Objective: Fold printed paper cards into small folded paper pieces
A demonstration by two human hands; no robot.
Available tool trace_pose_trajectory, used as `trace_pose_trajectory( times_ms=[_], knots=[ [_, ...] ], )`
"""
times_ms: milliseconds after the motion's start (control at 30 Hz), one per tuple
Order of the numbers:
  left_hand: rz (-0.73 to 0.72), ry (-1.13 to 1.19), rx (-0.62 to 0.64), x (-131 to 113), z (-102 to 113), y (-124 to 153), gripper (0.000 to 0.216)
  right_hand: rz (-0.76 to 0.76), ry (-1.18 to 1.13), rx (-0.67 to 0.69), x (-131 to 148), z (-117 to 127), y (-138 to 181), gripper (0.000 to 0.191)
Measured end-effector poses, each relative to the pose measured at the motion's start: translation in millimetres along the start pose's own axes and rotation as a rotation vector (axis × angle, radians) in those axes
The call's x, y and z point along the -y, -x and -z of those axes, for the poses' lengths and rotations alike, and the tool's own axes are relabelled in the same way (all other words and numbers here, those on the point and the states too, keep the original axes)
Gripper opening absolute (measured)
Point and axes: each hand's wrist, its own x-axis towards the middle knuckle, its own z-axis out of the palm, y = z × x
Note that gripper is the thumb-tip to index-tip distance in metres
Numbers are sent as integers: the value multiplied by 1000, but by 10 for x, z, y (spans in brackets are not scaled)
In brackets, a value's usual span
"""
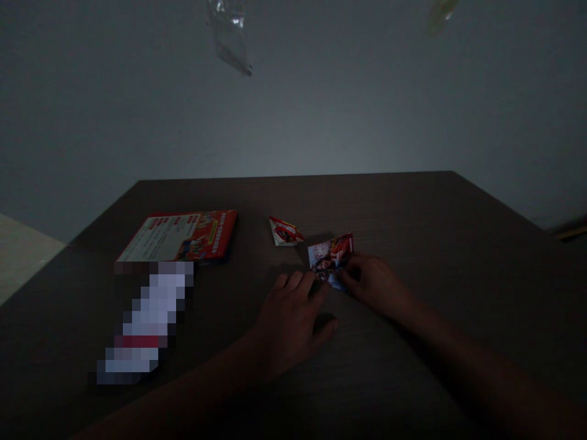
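A small printed sheet of paper with a colour picture is creased, its upper part raised off the table. My right hand pinches its right edge between thumb and fingers. My left hand lies palm down at the sheet's lower left, fingers apart, with its index fingertip at the lower edge. Whether that fingertip presses on the paper is hard to see in the dim light. Just beyond the sheet, to the left, sits a small folded red and white paper piece, pointed at its ends.
A red and white printed booklet or stack of sheets lies on the left of the dark table. Nearer me is a pixelated, bright oblong object. Behind the table rises a pale wall with a clear plastic bag hanging on it.
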Motion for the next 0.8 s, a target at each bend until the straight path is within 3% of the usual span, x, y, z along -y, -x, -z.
trace_pose_trajectory(
  times_ms=[800],
  knots=[
    [38, 23, -25, -23, -37, 3, 54, 6, 68, -55, 56, 15, 32, 26]
  ],
)
